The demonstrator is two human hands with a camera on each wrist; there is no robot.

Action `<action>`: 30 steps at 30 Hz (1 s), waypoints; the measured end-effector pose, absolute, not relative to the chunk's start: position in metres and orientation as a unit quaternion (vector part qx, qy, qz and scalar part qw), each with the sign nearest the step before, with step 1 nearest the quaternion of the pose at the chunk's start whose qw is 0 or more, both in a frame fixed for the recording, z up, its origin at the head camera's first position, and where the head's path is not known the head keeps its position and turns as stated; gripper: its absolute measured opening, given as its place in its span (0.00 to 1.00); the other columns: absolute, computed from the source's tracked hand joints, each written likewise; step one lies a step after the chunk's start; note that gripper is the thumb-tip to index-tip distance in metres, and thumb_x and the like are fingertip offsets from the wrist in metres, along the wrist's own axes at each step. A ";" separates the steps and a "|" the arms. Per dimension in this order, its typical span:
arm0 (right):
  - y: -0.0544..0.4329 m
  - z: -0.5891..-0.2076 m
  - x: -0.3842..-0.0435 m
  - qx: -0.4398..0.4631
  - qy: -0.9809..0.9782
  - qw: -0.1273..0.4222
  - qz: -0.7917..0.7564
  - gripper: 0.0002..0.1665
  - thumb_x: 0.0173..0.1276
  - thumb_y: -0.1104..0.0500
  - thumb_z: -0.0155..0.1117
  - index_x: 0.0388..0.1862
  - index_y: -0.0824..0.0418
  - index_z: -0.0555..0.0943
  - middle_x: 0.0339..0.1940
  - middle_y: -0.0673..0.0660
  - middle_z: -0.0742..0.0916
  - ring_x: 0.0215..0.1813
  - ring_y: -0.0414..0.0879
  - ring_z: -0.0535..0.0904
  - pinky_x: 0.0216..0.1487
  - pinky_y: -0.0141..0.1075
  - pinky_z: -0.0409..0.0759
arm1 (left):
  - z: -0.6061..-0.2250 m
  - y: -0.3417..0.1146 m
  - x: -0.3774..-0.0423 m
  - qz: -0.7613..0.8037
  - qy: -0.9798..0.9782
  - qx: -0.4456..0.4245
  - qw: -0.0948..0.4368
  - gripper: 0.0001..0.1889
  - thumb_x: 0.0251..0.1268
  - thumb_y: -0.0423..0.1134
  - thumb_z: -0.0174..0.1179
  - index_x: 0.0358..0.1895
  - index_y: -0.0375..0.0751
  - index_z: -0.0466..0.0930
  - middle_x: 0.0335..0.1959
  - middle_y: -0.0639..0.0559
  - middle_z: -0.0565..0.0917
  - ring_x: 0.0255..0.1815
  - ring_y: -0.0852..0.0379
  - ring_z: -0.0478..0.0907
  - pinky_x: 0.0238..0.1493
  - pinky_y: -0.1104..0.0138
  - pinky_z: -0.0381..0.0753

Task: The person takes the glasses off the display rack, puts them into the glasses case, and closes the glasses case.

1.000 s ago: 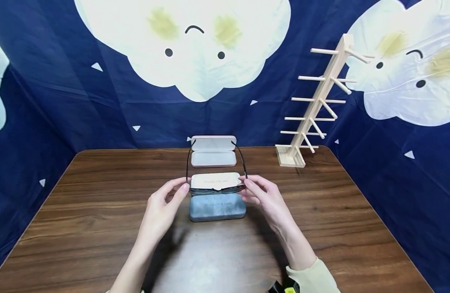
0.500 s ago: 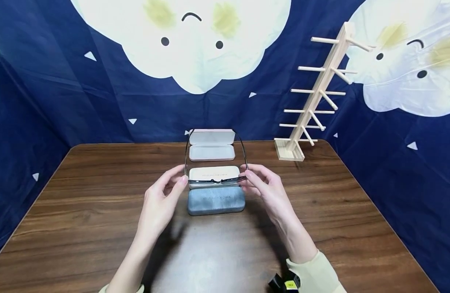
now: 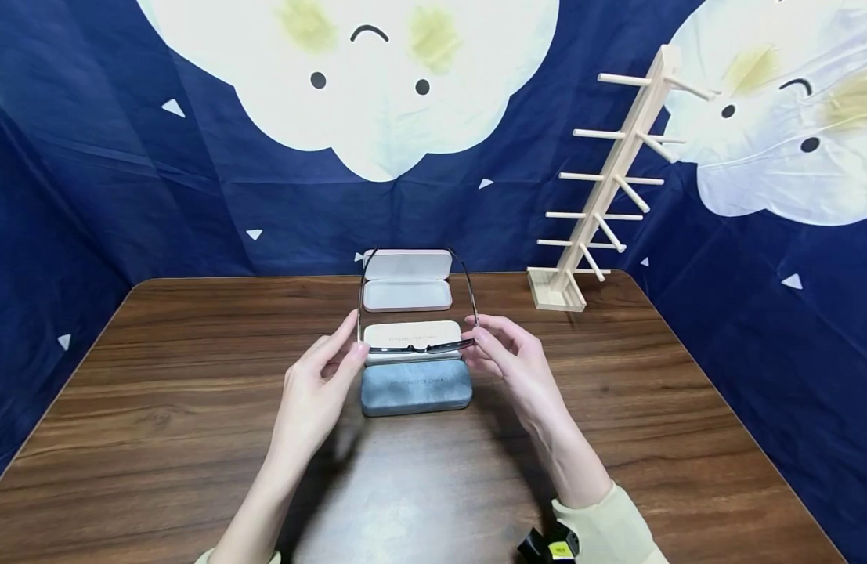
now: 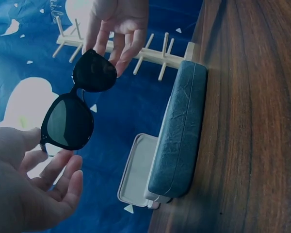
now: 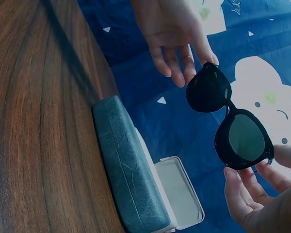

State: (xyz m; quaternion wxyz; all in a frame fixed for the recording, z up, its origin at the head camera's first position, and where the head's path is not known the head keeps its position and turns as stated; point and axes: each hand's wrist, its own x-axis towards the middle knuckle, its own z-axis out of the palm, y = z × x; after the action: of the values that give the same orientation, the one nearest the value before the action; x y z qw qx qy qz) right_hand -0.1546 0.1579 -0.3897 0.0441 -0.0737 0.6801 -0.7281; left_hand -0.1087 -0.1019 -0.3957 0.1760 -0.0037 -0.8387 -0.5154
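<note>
A pair of black sunglasses (image 3: 447, 346) with dark lenses hangs above the cases, temples unfolded and pointing toward the back of the table. My left hand (image 3: 316, 389) pinches the frame's left corner between thumb and fingers. At the opposite corner my right hand (image 3: 515, 374) holds the frame in the same way. Below the glasses lies a closed blue glasses case (image 3: 417, 389), with a closed white glasses case (image 3: 413, 335) just behind it. The left wrist view shows both lenses (image 4: 68, 121) between the two hands; in the right wrist view the glasses (image 5: 245, 138) look tilted.
An open, pale-lined glasses case (image 3: 407, 296) lies at the table's back edge. A wooden peg rack (image 3: 605, 184) stands at the back right, its pegs bare. Dark blue cloth (image 3: 299, 211) with cloud prints hangs around the brown wooden table (image 3: 193, 376).
The whole view shifted slightly upward in the first half second. My left hand's fingers have since shifted a little on the frame. Both hands still hold the sunglasses in nearly the same place.
</note>
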 end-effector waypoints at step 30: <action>0.158 -0.390 -0.154 -0.081 0.686 0.036 -0.722 0.21 0.79 0.59 0.59 0.66 0.66 0.77 0.50 0.64 0.88 0.45 0.47 0.89 0.53 0.41 0.89 | -0.397 -0.105 -0.110 -0.537 -0.831 -0.004 0.147 0.24 0.73 0.47 0.65 0.70 0.65 0.76 0.43 0.51 0.87 0.37 0.66 0.80 0.40 0.77 0.77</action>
State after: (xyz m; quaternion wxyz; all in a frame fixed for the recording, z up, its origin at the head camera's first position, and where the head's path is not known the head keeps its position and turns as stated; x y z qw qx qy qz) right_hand -0.1539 0.1575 -0.3899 0.0357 -0.0812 0.6860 -0.7222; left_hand -0.1104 -0.1047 -0.3975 0.1470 -0.0036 -0.8308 -0.5369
